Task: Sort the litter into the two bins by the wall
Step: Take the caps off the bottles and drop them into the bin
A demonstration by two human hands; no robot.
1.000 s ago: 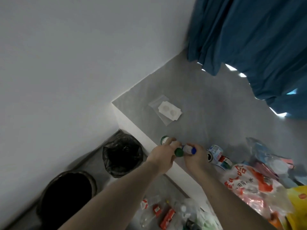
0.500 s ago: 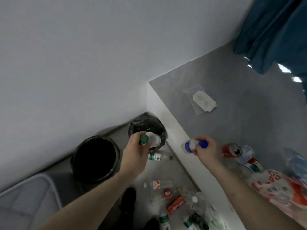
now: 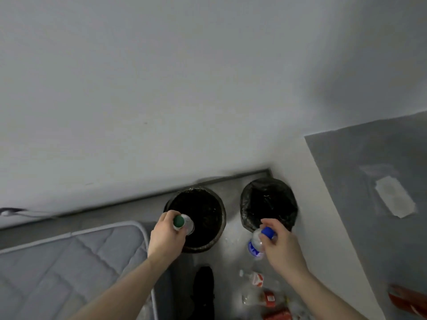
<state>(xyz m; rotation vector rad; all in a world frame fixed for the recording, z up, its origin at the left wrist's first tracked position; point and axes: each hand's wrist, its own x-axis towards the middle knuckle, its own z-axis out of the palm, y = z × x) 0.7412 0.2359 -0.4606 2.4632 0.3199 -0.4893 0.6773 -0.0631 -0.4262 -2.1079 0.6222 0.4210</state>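
Note:
Two round black-lined bins stand on the floor by the white wall: the left bin [image 3: 216, 203] and the right bin [image 3: 288, 199]. My left hand [image 3: 165, 236] grips a clear plastic bottle with a green cap [image 3: 179, 221] over the near rim of the left bin. My right hand [image 3: 280, 248] holds a clear bottle with a blue cap [image 3: 267, 232] and a blue label, just in front of the right bin's near rim. More bottles and red-labelled litter [image 3: 263, 296] lie on the floor below my right arm.
A grey quilted mattress [image 3: 69, 269] fills the lower left. A white ledge with a grey top [image 3: 369, 181] runs along the right, carrying a white packet [image 3: 395, 196] and a red can [image 3: 406, 299]. A dark shoe [image 3: 203, 287] is between my arms.
My view swung left from the ledge to the bins. Both hands carried their bottles off the ledge: the left one to the left bin, the right one down beside the right bin.

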